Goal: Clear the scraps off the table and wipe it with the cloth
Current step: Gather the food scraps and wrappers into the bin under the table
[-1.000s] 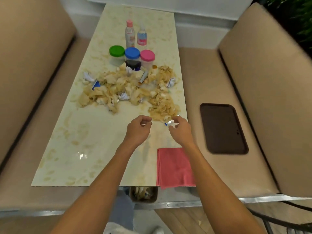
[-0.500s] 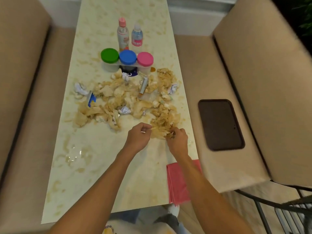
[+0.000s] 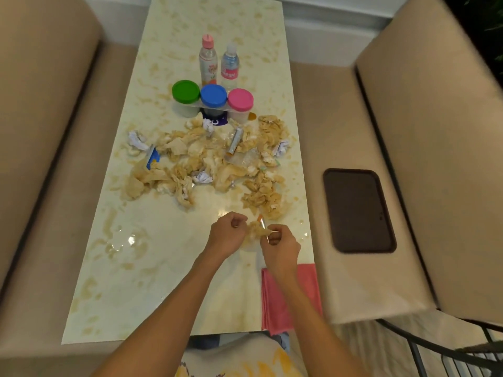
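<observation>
A long, glossy, cream marble-patterned table (image 3: pixel 163 254) is carrying everything. A heap of crumpled tan paper scraps and wrappers (image 3: pixel 206 161) is sprawling across its middle. Just beyond the heap, a green-lidded clear plastic jar (image 3: pixel 186 91), a blue-lidded jar (image 3: pixel 213 95) and a pink-lidded jar (image 3: pixel 240 99) are standing in a row. A pink-capped clear bottle (image 3: pixel 208 61) and a white-capped clear bottle (image 3: pixel 230 66) are standing behind them. A folded pink cloth (image 3: pixel 269 314) is lying at the near right corner.
</observation>
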Demonstrator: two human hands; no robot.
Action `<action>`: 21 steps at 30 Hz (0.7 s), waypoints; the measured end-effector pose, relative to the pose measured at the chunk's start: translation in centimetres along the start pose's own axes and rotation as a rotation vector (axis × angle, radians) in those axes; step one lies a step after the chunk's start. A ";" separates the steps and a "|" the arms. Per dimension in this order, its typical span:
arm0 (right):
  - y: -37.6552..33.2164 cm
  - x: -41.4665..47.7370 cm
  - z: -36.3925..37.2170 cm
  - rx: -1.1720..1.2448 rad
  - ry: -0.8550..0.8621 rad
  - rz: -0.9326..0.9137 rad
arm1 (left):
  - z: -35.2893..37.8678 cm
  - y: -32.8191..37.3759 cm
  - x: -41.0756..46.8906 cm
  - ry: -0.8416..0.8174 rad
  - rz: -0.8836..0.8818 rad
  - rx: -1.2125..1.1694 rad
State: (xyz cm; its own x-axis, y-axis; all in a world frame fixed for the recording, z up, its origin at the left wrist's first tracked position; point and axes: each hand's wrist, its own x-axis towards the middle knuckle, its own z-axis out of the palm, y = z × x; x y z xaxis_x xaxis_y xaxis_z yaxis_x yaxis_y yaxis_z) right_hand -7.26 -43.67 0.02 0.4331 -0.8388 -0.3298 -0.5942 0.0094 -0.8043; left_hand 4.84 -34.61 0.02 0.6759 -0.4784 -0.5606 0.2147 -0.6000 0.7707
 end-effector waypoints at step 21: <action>-1.4 -1.5 2.4 0.027 -0.237 -0.169 | 0.5 -0.7 0.4 0.088 -0.167 -0.612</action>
State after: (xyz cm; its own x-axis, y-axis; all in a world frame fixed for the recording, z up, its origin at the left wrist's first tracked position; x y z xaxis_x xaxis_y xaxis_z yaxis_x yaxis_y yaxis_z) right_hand -5.45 -41.09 0.48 0.6728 -0.6790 -0.2939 -0.4833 -0.1026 -0.8694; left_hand 4.67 -34.71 -0.92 0.6481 -0.3403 -0.6813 0.6685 -0.1743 0.7230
